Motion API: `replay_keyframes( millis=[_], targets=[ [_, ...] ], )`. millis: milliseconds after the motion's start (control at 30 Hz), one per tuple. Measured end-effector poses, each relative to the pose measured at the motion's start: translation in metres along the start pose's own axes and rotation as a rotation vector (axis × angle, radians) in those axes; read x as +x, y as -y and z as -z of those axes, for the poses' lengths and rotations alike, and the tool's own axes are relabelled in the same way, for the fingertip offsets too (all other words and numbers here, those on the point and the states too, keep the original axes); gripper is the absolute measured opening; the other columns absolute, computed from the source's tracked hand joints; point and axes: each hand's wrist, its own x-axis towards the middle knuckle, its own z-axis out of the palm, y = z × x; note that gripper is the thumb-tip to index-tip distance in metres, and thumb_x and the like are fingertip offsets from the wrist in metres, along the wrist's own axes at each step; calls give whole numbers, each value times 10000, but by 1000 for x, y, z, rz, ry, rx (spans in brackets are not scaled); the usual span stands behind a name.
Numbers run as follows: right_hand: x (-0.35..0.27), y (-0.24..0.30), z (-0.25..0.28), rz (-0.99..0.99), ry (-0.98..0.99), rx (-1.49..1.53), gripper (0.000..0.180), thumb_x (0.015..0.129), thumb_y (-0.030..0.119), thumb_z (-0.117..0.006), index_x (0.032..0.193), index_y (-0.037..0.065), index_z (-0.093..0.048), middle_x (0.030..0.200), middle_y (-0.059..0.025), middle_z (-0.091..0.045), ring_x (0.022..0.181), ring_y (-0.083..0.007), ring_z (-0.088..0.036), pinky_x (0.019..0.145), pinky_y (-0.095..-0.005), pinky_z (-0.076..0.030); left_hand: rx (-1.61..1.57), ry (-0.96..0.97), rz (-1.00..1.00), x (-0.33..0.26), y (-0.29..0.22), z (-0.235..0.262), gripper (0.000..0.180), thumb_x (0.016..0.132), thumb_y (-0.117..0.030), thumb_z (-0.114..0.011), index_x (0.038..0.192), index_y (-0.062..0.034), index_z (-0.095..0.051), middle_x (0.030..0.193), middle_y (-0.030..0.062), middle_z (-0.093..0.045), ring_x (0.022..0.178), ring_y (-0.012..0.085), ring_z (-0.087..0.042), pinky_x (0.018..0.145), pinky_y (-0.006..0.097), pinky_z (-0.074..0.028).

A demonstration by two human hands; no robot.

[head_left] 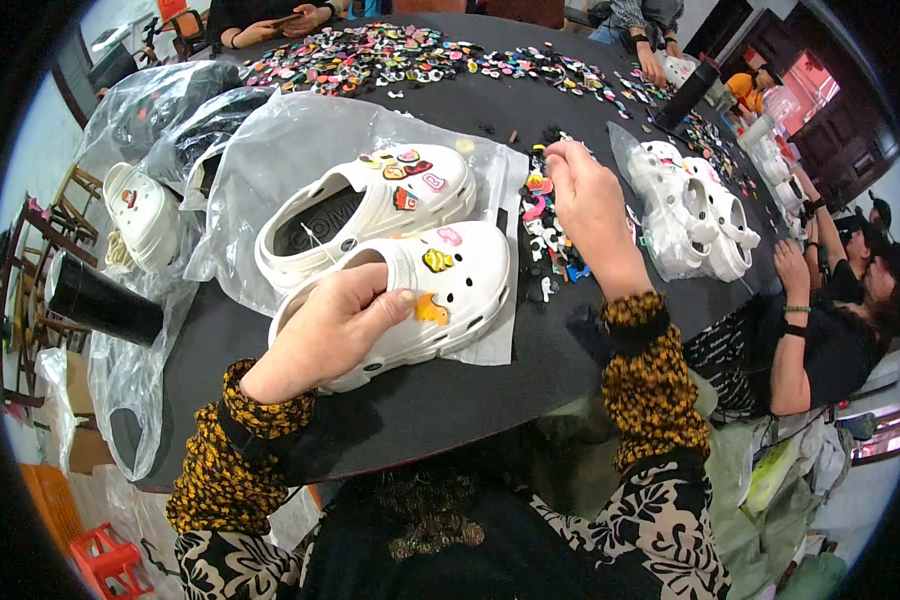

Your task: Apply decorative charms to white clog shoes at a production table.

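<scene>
My left hand (pixel 335 325) grips the nearer white clog (pixel 475 315), its fingers inside the foot opening and its thumb on the upper beside an orange charm (pixel 431 308). Yellow and pink charms also sit on this clog, and several of its holes are bare. Right behind it rests the other white clog (pixel 454 160), with several colourful charms on its upper. My right hand (pixel 592 210) is over a small pile of loose shoe charms (pixel 552 242) to the right of the clogs. Its fingers are bent together; whatever they may hold is hidden.
Under the clogs lies a clear plastic bag (pixel 260 150) on the black table (pixel 410 420). More loose charms (pixel 370 60) spread along the far side. Bagged white clogs (pixel 685 215) stand at right, another white clog (pixel 142 215) at left near a black cylinder (pixel 105 305). Other people sit around the table.
</scene>
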Motion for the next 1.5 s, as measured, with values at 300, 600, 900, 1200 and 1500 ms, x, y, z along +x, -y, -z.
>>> replay_keyframes(
  millis=[300, 600, 900, 1200, 1500],
  targets=[
    [-33, 108, -22, 387, 95, 246, 165, 861, 57, -601, 1017, 11, -574, 863, -120, -625, 792, -259, -616, 691, -364, -501, -10, 1, -12, 2, 4, 1, 222, 925, -184, -590, 882, 32, -613, 717, 32, -564, 665, 91, -489, 609, 285, -428],
    [-35, 112, -32, 416, -25, 48, 222, 768, 55, -631, 976, 29, -557, 779, -80, -569, 717, -263, -582, 605, -367, -481, 20, 26, -1, -1, -1, 1, 225, 937, -181, -578, 851, 24, -611, 701, -50, -499, 658, 45, -418, 575, 237, -365],
    [-30, 107, -45, 343, -14, 220, 115, 848, 92, -606, 907, 43, -520, 699, -78, -584, 650, -264, -600, 551, -369, -489, -4, 11, -18, -1, -2, -1, 240, 927, -175, -587, 795, 26, -587, 623, 6, -480, 606, 76, -405, 543, 271, -371],
    [-32, 106, -51, 479, -85, 165, 157, 795, 100, -612, 911, 47, -521, 697, -47, -561, 625, -229, -599, 533, -348, -484, -49, -15, 30, 0, 8, -4, 215, 929, -164, -572, 812, 17, -579, 660, 1, -506, 630, 74, -436, 570, 272, -385],
    [-23, 97, -39, 489, -198, 247, 155, 858, 102, -577, 990, 22, -560, 751, -74, -593, 612, -227, -599, 518, -344, -472, -47, 13, 31, 4, 5, -3, 257, 945, -200, -538, 993, 37, -626, 728, 34, -591, 673, 82, -492, 618, 268, -427]
  ],
)
